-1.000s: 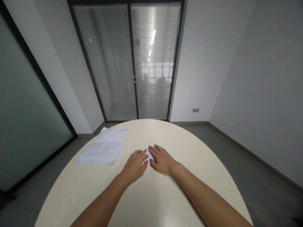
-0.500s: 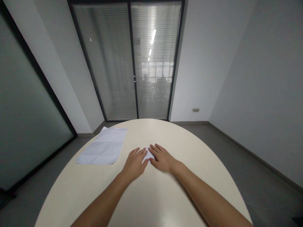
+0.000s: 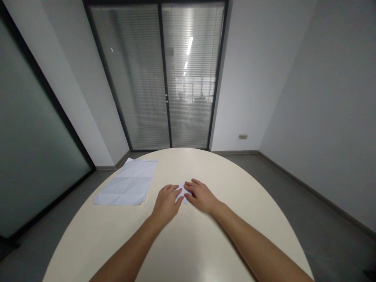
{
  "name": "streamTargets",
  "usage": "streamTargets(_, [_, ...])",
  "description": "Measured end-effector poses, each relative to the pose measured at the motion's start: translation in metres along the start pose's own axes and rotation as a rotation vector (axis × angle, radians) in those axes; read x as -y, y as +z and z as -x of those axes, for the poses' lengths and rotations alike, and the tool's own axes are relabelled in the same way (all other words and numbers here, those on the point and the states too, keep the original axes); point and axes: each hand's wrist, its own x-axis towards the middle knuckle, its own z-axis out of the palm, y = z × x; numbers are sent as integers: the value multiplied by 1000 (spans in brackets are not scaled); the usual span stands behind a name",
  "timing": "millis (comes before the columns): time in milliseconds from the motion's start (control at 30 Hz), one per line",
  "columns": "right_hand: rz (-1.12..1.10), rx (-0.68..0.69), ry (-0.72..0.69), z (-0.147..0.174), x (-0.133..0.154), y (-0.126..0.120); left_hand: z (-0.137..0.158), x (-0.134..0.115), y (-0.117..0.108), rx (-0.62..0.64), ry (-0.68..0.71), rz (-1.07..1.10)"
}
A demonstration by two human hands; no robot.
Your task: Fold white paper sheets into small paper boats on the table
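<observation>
One table (image 3: 188, 164), round, smooth and cream-coloured, stands before me, and it shines a little at its near part. On the middle of this table lies one small piece of white paper (image 3: 184, 191), its outline mostly hidden by two bare hands. The left hand (image 3: 166, 203), at the side toward the table's left edge, has its fingers loosely bent and apart from the thumb. The right hand (image 3: 202, 197), at the side toward the table's right edge, lies rather flat, with fingers spread over the paper. Neither hand is closed; whether they pinch the paper, I cannot tell. Near the table's left edge are thin white sheets (image 3: 127, 182), creased, at least two. Beyond the table are two glass panels (image 3: 190, 121) with finely striped blinds.
</observation>
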Motion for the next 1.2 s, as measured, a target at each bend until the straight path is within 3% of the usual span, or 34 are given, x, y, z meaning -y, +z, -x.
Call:
streamTargets(300, [-10, -99, 232, -5, 8, 4, 0, 1, 0, -25, 8, 47])
streamTargets(600, [63, -6, 351, -8, 10, 10, 0, 3, 6, -12, 32, 58])
streamTargets(1000, [50, -66, 275, -1, 11, 5, 3, 3, 7, -27, 55, 66])
streamTargets(1200, [-112, -144, 306, -2, 8, 5, 6, 4, 10, -57, 42, 106])
